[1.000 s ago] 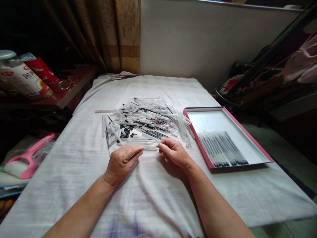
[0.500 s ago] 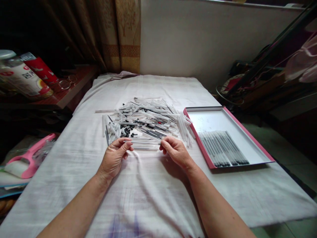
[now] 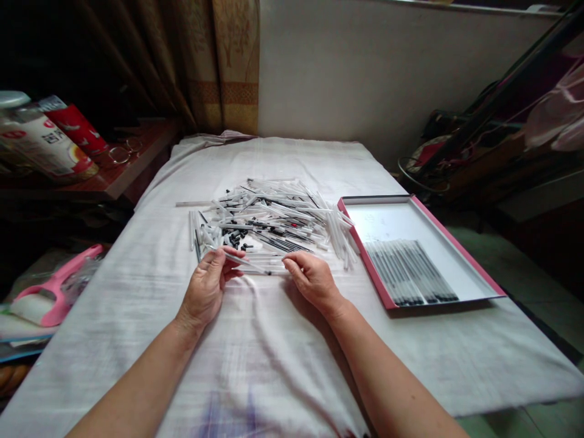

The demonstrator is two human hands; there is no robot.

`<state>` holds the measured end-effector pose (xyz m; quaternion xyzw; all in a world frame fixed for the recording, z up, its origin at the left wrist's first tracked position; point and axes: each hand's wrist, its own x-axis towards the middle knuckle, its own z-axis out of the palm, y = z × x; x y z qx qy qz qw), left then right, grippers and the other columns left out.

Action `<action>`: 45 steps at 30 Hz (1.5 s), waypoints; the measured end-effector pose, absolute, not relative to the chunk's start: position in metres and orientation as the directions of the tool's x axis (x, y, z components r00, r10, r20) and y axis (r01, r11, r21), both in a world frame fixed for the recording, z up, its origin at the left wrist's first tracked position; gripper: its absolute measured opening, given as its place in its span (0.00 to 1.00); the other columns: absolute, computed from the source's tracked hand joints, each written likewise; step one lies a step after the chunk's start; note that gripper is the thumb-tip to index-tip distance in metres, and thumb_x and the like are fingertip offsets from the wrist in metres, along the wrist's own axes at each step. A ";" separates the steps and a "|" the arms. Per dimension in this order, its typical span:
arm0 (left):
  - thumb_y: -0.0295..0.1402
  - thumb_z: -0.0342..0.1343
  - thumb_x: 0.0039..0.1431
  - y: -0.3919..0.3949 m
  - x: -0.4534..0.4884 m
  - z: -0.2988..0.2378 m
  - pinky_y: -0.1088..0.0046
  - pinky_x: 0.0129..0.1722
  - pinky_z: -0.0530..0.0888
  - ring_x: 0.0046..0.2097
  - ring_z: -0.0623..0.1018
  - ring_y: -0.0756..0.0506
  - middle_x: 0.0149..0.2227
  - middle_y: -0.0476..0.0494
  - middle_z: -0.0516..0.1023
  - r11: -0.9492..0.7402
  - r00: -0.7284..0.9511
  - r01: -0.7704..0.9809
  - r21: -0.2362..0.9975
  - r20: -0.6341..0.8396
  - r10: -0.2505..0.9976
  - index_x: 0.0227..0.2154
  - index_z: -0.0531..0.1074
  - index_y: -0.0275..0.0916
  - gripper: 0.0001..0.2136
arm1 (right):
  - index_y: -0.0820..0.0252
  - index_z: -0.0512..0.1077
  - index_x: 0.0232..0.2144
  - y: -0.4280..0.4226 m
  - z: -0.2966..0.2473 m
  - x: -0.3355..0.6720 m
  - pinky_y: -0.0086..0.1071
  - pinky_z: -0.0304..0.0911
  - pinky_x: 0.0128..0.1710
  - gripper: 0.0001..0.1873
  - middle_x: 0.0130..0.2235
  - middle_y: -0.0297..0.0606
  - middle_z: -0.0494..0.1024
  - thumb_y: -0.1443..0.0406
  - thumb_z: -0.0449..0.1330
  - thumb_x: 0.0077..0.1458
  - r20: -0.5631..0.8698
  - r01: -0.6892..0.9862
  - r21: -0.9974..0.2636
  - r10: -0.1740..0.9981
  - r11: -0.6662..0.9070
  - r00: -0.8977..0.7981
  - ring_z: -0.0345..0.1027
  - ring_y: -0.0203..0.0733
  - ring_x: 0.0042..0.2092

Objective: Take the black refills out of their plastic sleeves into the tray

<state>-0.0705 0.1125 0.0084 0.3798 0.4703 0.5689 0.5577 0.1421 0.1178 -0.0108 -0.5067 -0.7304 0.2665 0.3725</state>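
Note:
My left hand (image 3: 207,283) is closed on a clear pen barrel (image 3: 246,263), which slants down to the right and has a dark tip at its far end. To the right of that tip, my right hand (image 3: 312,280) has its thumb and fingers pinched together; whatever they hold is hidden or too small to name. Just beyond both hands lies a heap of clear pen barrels (image 3: 292,210). Thin black refills (image 3: 287,243) and small black plugs (image 3: 235,237) are mixed into its near side. A few loose barrels lie on the cloth between my hands.
A shallow pink-edged box (image 3: 396,219) stands to the right, with a row of assembled pens (image 3: 406,274) inside. White cloth (image 3: 274,365) covers the table. A labelled jar (image 3: 43,140) and eyeglasses (image 3: 121,153) rest on a side table at left, above a pink-handled item (image 3: 57,286).
The pen barrel has tilted from level to slanting, its right end lower and out of my right hand. My right hand has shifted slightly left.

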 end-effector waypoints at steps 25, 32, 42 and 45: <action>0.38 0.50 0.64 0.109 -0.079 -0.011 0.66 0.51 0.75 0.50 0.79 0.42 0.49 0.41 0.80 -0.415 0.281 0.589 0.693 0.305 0.910 0.52 0.74 0.40 0.17 | 0.52 0.75 0.42 0.118 0.004 0.125 0.30 0.59 0.35 0.10 0.43 0.37 0.75 0.64 0.54 0.63 0.092 0.898 -0.339 0.960 0.281 -0.265 0.69 0.41 0.42; 0.38 0.49 0.66 0.106 -0.079 -0.008 0.69 0.49 0.76 0.48 0.80 0.44 0.49 0.43 0.80 -0.475 0.344 0.660 0.582 0.327 0.880 0.54 0.73 0.42 0.17 | 0.58 0.72 0.40 0.117 -0.003 0.127 0.31 0.60 0.38 0.09 0.41 0.41 0.76 0.67 0.52 0.63 0.174 0.883 -0.368 0.955 0.290 -0.241 0.69 0.43 0.42; 0.37 0.46 0.67 0.106 -0.079 -0.007 0.68 0.47 0.77 0.46 0.81 0.44 0.46 0.42 0.81 -0.491 0.363 0.711 0.503 0.336 0.869 0.52 0.74 0.39 0.17 | 0.55 0.76 0.41 0.116 -0.004 0.137 0.30 0.62 0.38 0.09 0.42 0.38 0.77 0.63 0.57 0.61 0.175 0.828 -0.445 0.940 0.341 -0.294 0.70 0.40 0.41; 0.37 0.48 0.66 0.106 -0.080 -0.008 0.69 0.47 0.77 0.45 0.81 0.44 0.46 0.43 0.82 -0.490 0.352 0.702 0.516 0.346 0.870 0.51 0.75 0.41 0.16 | 0.57 0.75 0.39 0.116 -0.001 0.132 0.30 0.62 0.40 0.07 0.43 0.39 0.76 0.66 0.58 0.60 0.149 0.842 -0.437 0.949 0.317 -0.279 0.70 0.41 0.43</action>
